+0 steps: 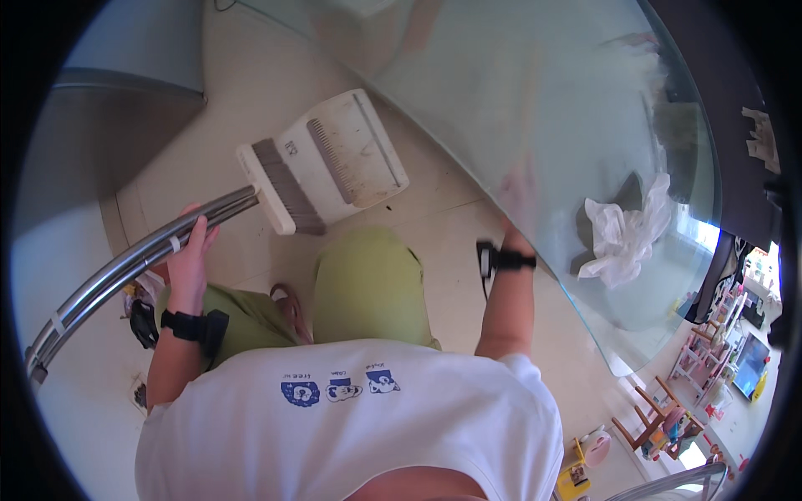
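Fingers [200,230] of left hand [189,265] are clamping paired metal handles [125,271]; broom [274,188], overlapping dustpan [359,150], is showing above pale floor [443,219]. Right hand [520,196] is blurring through glass tabletop [501,92]; can't tell if its fingers are parting or closing. Seemingly, step is handling broom set; next move is probably calling for firm grip, clearance from glass.

Soft light here, glare hits the glass [568,108] right of the blurred right hand [520,197], edges bend into black!
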The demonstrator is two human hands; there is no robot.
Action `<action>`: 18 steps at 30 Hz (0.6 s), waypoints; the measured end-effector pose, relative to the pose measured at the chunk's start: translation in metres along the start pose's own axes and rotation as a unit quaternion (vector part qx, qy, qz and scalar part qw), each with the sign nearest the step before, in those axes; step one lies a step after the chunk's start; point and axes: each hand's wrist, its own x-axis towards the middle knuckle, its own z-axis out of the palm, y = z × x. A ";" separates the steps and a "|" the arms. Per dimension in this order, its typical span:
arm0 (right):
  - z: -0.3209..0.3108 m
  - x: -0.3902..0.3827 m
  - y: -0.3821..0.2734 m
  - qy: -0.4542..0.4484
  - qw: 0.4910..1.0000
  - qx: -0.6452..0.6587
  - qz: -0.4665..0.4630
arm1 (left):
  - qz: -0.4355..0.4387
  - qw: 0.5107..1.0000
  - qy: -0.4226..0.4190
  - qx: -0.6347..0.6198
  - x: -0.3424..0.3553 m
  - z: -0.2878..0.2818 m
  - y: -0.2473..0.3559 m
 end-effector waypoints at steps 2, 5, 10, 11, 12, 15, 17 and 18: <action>0.015 0.045 0.002 0.081 0.971 0.220 0.049 | 0.009 1.000 -0.019 -0.009 0.003 -0.002 -0.002; 0.057 0.042 0.009 0.017 0.978 -0.182 0.102 | 0.003 1.000 -0.025 -0.013 0.002 -0.003 -0.002; 0.076 -0.121 -0.007 -0.118 0.992 -0.006 0.053 | -0.029 0.999 -0.024 -0.038 -0.018 -0.011 0.013; 0.065 -0.142 -0.017 -0.138 0.989 0.020 0.056 | -0.020 0.998 -0.035 -0.045 -0.024 -0.016 0.020; 0.045 -0.160 -0.025 -0.157 0.982 0.002 0.107 | -0.031 0.998 -0.038 -0.048 -0.032 -0.018 0.024; -0.011 -0.199 -0.064 -0.144 0.960 0.001 0.242 | -0.043 0.998 -0.032 0.027 -0.063 -0.042 0.043; -0.043 -0.223 -0.092 -0.124 0.948 0.003 0.294 | -0.054 0.997 -0.034 0.045 -0.086 -0.067 0.059; -0.055 -0.231 -0.108 -0.120 0.944 0.000 0.307 | -0.059 0.996 -0.034 0.057 -0.100 -0.080 0.070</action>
